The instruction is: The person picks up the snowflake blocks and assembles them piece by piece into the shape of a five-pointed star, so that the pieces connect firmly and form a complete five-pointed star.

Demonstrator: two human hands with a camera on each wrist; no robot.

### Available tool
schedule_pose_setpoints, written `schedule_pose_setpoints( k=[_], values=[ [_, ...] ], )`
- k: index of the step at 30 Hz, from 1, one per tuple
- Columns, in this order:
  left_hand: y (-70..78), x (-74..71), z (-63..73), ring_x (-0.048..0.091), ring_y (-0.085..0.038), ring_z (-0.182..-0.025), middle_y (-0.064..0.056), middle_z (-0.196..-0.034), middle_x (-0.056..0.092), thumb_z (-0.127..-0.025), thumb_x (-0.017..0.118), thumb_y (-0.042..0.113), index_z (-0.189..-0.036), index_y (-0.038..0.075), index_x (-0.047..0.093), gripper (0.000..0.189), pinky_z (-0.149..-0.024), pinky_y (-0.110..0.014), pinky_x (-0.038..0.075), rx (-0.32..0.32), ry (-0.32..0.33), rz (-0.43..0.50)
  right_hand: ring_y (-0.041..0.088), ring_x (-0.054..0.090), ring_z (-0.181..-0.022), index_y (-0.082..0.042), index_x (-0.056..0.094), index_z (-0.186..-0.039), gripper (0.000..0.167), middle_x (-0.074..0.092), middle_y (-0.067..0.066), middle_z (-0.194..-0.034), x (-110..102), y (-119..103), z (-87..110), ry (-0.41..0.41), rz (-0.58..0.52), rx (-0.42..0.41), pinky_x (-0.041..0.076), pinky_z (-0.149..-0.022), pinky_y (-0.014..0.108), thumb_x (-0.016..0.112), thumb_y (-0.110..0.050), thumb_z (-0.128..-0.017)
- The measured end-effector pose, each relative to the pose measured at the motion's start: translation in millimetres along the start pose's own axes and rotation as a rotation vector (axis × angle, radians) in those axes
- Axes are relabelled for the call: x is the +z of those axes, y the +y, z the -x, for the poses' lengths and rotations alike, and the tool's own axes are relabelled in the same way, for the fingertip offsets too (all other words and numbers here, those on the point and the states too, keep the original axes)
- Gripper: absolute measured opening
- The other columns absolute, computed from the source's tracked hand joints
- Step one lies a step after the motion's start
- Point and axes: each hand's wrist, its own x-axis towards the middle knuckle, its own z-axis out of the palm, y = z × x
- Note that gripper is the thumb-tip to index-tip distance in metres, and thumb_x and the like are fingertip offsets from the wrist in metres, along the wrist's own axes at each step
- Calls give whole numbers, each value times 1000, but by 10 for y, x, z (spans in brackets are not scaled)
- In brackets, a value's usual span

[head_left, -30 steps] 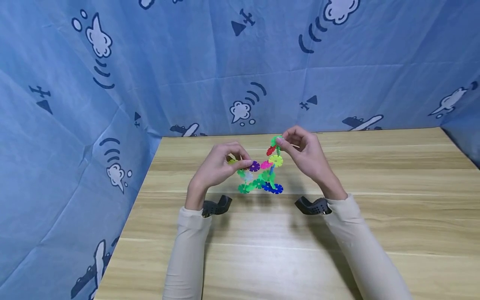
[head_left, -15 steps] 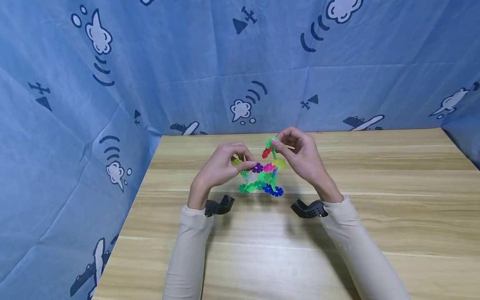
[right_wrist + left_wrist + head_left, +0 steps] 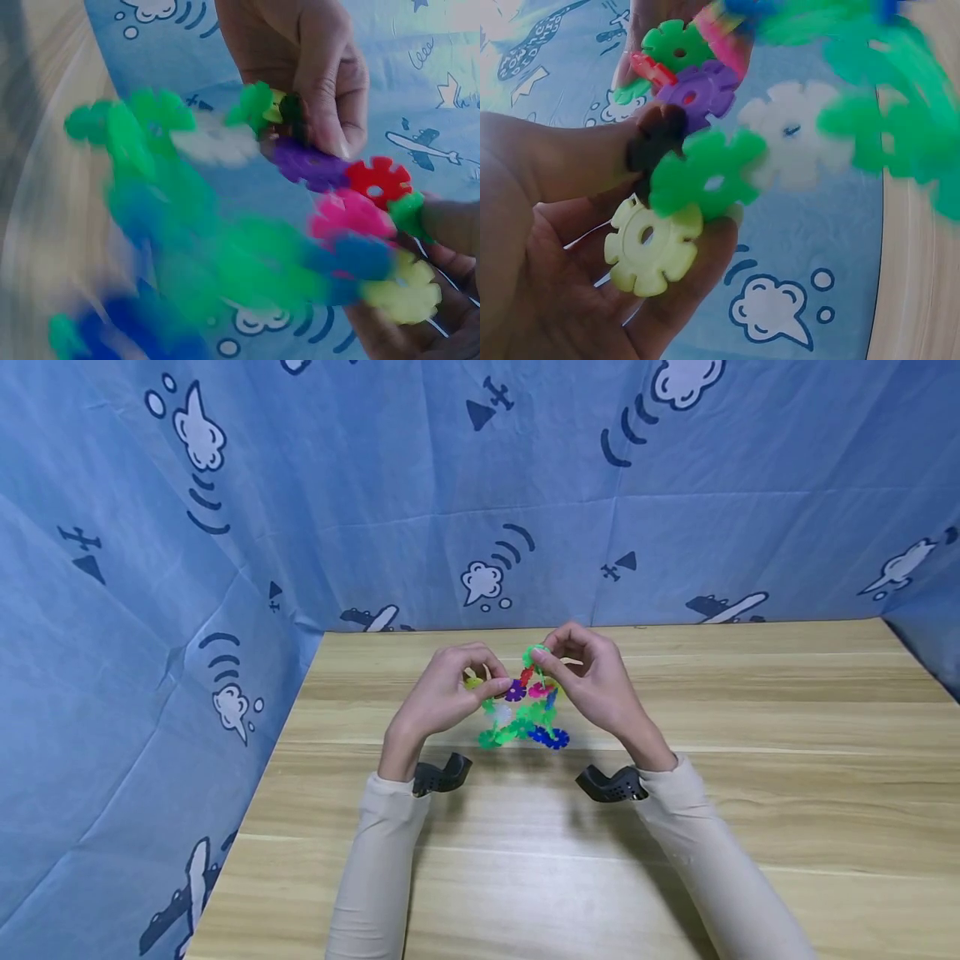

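Note:
A chain of interlocking plastic snowflake discs hangs between both hands above the table. My left hand [image 3: 444,689] pinches a dark disc [image 3: 654,142] between thumb and fingers, with a purple disc [image 3: 309,166] joined right by it. Below that thumb, a green disc [image 3: 694,176] and a pale yellow disc [image 3: 671,259] lie against the fingers. At the upper right my right hand [image 3: 596,681] pinches a green disc [image 3: 409,219] that bears a red disc [image 3: 367,174]. The red disc's edge meets the purple one. A pink disc [image 3: 349,214] and a yellow disc [image 3: 409,296] sit close beneath.
More green discs [image 3: 517,727], a white disc [image 3: 810,142] and dark blue discs [image 3: 557,739] form the lower loop, blurred in the wrist views. Under it is a wooden table [image 3: 517,877]. A blue printed curtain [image 3: 420,552] stands behind and at the left.
My right hand has moved left and slightly down, bringing the red disc from above the pink one to the purple disc's edge. My left hand has shifted a little to the right.

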Motion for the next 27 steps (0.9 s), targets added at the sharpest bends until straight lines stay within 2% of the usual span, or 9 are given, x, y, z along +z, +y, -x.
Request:
schedule_pose_setpoints(
  k=[6, 10, 13, 15, 18, 23, 27],
  values=[
    [4, 4, -13, 63, -15, -88, 1, -93, 74, -97, 76, 19, -94, 13, 77, 7, -82, -33, 53, -2, 47, 12, 11, 67, -79, 1, 64, -101, 19, 66, 5, -92, 31, -9, -4, 44, -32, -16, 63, -74, 22, 68, -18, -103],
    [3, 6, -11, 65, -17, -91, -2, -95, 74, -97, 75, 19, -94, 11, 77, 8, -88, -37, 55, -19, 72, 29, 11, 70, -83, -2, 71, -109, 22, 72, 8, -100, 29, -6, 2, 32, 18, 11, 62, -74, 22, 70, -22, -101],
    [0, 9, -6, 66, -19, -93, -3, -96, 74, -98, 75, 19, -95, 10, 76, 10, -88, -38, 56, -35, 93, 42, 11, 64, -73, -6, 73, -114, 25, 74, 9, -105, 31, -9, 8, 3, 84, 39, 54, -64, 19, 74, -27, -99],
    [-8, 14, -6, 66, -18, -94, -3, -96, 74, -98, 75, 20, -95, 10, 76, 11, -88, -37, 56, -38, 101, 46, 8, 55, -65, -8, 73, -114, 26, 74, 8, -105, 37, -10, 11, -12, 112, 51, 46, -57, 20, 76, -28, -97],
    [-23, 16, -5, 67, -16, -92, -1, -96, 74, -98, 75, 23, -94, 11, 76, 12, -89, -38, 57, -30, 98, 56, 8, 46, -59, -8, 73, -113, 25, 74, 8, -105, 45, 7, 10, -8, 98, 47, 39, -52, 23, 77, -26, -97],
    [-29, 18, -6, 67, -14, -92, 0, -96, 74, -98, 75, 25, -95, 12, 77, 13, -89, -40, 58, -21, 97, 75, 7, 53, -62, -7, 73, -114, 23, 74, 7, -107, 44, 26, 9, 3, 60, 31, 42, -52, 22, 77, -22, -97],
    [-10, 21, -12, 66, -14, -92, 0, -96, 74, -98, 75, 24, -95, 12, 77, 13, -88, -37, 58, -14, 109, 73, 8, 65, -75, -7, 72, -115, 24, 74, 2, -107, 54, 21, 3, 3, 17, 19, 51, -59, 20, 77, -22, -97]
  ],
)
